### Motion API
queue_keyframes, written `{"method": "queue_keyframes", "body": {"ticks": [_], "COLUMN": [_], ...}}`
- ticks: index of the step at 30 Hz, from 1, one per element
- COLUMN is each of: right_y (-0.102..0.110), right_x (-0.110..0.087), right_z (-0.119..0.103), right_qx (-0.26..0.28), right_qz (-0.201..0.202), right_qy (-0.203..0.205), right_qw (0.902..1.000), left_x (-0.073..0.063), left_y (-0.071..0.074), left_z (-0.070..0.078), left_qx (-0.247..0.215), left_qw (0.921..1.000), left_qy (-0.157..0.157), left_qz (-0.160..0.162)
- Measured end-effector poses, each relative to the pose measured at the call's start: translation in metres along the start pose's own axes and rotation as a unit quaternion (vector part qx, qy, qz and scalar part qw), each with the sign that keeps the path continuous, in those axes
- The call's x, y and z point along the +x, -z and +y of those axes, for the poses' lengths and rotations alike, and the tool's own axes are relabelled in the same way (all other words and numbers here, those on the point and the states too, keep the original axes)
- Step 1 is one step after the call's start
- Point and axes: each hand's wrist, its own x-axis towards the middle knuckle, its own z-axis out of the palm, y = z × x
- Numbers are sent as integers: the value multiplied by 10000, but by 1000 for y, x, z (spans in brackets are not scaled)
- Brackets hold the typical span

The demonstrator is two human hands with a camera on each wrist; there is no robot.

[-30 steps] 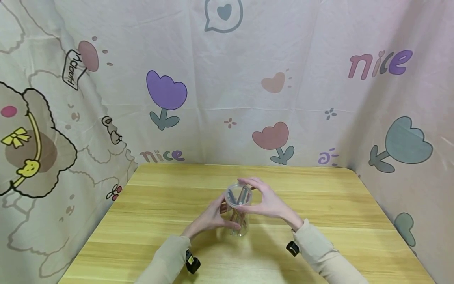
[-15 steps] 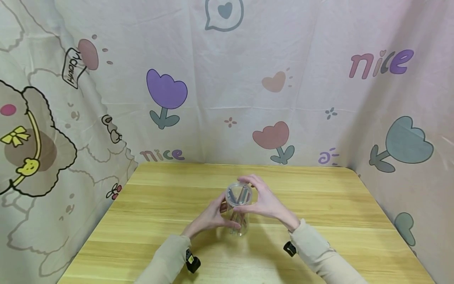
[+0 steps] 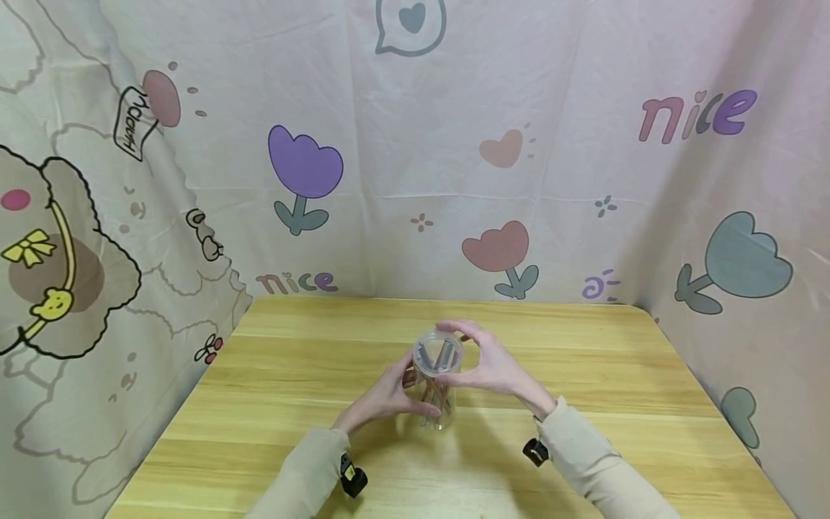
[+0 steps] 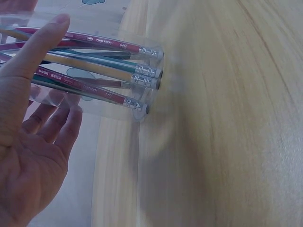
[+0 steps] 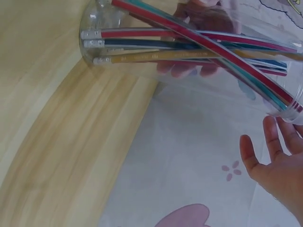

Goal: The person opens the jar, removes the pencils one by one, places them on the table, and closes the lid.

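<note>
A clear jar stands upright on the table near the middle in the head view. Several pencils in red, green, blue and yellow lean inside it, their eraser ends at the bottom. My left hand grips the jar's body from the left, thumb in front. At the top, my right hand holds the clear round lid between thumb and fingers. Two grey shapes show through the lid; I cannot tell what they are. In the right wrist view, pencils cross inside the jar and the right hand's fingers touch its top end.
The wooden table spreads around the jar on all sides. A patterned cloth hangs behind the table and along its sides. Black wrist cameras sit at both sleeves.
The right hand and wrist swung slightly left around the lid, then back to the right. The left hand and the jar stay almost where they were.
</note>
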Motion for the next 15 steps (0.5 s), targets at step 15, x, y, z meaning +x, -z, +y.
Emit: {"method": "queue_keyframes", "body": {"ticks": [15], "right_y": [18], "right_x": [-12], "right_z": [1], "right_qx": [1140], "right_qz": [199], "right_qy": [102], "right_qw": [9932], "left_x": [-1], "left_y": [-1], "left_z": [3], "left_qx": [225], "left_qw": [9996], "left_qy": [125], "left_qz": [70]}}
